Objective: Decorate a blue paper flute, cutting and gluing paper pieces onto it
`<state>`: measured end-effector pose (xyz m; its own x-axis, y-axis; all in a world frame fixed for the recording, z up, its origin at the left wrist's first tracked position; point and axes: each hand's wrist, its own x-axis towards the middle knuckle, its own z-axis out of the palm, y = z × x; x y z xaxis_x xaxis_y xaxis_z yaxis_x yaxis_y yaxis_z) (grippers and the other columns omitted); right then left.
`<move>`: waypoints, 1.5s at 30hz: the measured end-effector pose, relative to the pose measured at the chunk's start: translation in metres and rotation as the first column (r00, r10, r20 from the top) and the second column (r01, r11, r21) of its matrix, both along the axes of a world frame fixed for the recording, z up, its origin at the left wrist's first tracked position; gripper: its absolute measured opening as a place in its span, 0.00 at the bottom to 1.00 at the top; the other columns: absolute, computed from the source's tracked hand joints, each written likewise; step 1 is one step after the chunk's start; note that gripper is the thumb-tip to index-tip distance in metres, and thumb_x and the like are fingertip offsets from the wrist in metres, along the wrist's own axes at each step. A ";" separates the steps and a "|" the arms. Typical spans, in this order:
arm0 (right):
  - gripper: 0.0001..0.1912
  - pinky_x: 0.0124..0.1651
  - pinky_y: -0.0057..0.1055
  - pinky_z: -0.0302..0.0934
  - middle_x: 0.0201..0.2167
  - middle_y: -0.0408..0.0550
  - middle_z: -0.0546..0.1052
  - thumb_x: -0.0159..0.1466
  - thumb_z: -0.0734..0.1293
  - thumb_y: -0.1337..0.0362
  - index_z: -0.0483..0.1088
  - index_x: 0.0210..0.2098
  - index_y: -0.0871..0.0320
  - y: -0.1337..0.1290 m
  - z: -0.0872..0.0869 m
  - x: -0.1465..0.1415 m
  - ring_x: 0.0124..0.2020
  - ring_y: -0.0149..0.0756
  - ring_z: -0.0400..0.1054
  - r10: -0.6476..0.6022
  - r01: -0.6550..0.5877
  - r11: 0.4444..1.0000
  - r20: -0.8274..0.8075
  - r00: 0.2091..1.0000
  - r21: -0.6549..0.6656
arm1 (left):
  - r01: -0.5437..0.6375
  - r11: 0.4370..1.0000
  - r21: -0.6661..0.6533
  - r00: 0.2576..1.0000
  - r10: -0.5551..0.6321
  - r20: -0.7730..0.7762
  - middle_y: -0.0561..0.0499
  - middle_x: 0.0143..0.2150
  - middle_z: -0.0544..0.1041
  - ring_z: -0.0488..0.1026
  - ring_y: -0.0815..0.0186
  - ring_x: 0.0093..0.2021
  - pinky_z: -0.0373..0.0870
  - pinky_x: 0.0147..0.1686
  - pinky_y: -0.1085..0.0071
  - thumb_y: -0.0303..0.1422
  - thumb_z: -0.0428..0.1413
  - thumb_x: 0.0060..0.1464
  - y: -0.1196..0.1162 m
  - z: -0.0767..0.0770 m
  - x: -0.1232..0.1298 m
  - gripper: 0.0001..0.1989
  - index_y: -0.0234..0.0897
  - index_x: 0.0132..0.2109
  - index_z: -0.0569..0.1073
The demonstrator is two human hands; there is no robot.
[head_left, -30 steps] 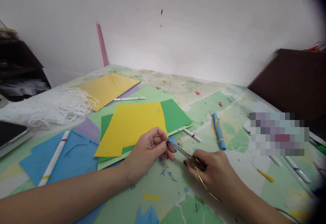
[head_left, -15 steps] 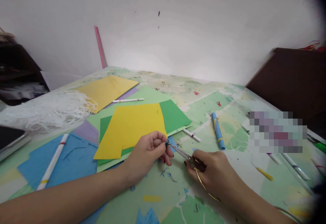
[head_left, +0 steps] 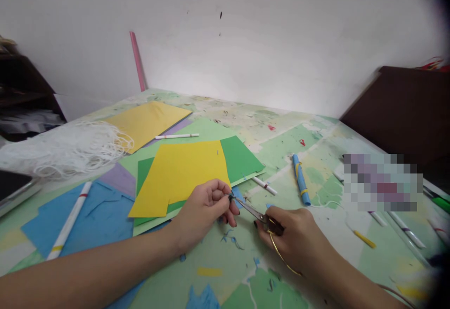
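Scissors (head_left: 255, 211) are gripped in my right hand (head_left: 290, 234), blades pointing left toward my other hand. My left hand (head_left: 213, 206) pinches a small dark green piece (head_left: 231, 197) between thumb and finger; it is too small to name, and the scissor tips meet it. Behind my left hand lies a yellow paper sheet (head_left: 186, 173) with a notched lower edge, on top of green paper (head_left: 242, 159). Small blue scraps (head_left: 232, 238) are scattered on the table below my hands.
Blue paper (head_left: 101, 224) with a white marker (head_left: 70, 220) lies left, near a heap of white string (head_left: 77, 147). A rolled blue paper tube (head_left: 301, 180) lies to the right, with several markers beyond. A pink stick (head_left: 137, 60) leans on the wall.
Both hands, the scissors and the small dark piece stay almost in place. The view has shifted very slightly.
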<state>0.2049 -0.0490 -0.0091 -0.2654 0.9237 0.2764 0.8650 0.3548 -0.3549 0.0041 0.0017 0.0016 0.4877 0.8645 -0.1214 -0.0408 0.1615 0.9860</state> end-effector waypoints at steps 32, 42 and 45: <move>0.15 0.21 0.24 0.44 0.12 0.41 0.63 0.54 0.64 0.62 0.61 0.14 0.59 0.010 0.012 -0.010 0.16 0.27 0.54 -0.269 0.264 0.963 -0.103 0.958 -0.056 | -0.050 0.982 -0.183 0.984 0.079 0.158 0.40 0.37 0.78 0.76 0.67 0.30 0.67 0.30 0.73 0.32 0.48 0.57 0.000 0.003 0.004 0.09 0.30 0.37 0.68; 0.12 0.24 0.25 0.46 0.17 0.45 0.72 0.57 0.62 0.62 0.69 0.19 0.60 0.010 0.009 -0.011 0.20 0.30 0.61 -0.283 0.283 0.958 -0.007 0.959 -0.047 | -0.037 0.995 -0.095 0.990 0.049 0.130 0.41 0.36 0.77 0.76 0.68 0.30 0.67 0.29 0.75 0.34 0.49 0.58 0.002 -0.002 0.003 0.10 0.30 0.40 0.68; 0.11 0.26 0.25 0.48 0.20 0.47 0.74 0.58 0.62 0.63 0.71 0.23 0.60 0.008 0.009 -0.014 0.22 0.31 0.65 -0.302 0.303 0.952 0.044 0.952 -0.035 | -0.034 0.999 -0.036 0.996 0.037 0.082 0.41 0.37 0.77 0.76 0.68 0.30 0.67 0.29 0.75 0.33 0.51 0.56 0.000 -0.003 0.003 0.10 0.30 0.40 0.69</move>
